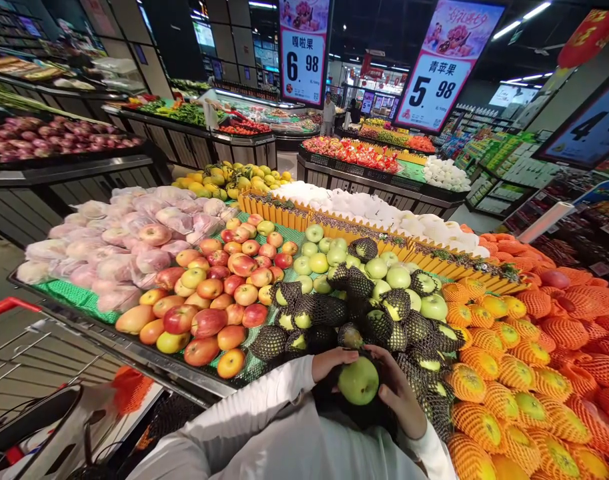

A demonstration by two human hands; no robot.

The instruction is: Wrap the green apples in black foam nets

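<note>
A green apple [358, 381] is between my two hands, close to my body at the front edge of the display. My left hand [333, 362] grips it from the upper left, fingers pointing right. On the apple's right side, my right hand [398, 392] curls round it with the thumb toward the front. Dark material shows under the apple, too shaded to make out. Just beyond my hands lie several green apples in black foam nets [379, 325], with bare green apples [329, 257] behind them.
Red apples [211, 290] lie to the left, with bagged pink fruit [119, 247] beyond. Fruit in orange foam nets [484, 400] fills the right. A yellow divider [334, 230] runs behind the green apples. A shopping cart [29, 347] stands at the lower left. Price screens [447, 67] hang above.
</note>
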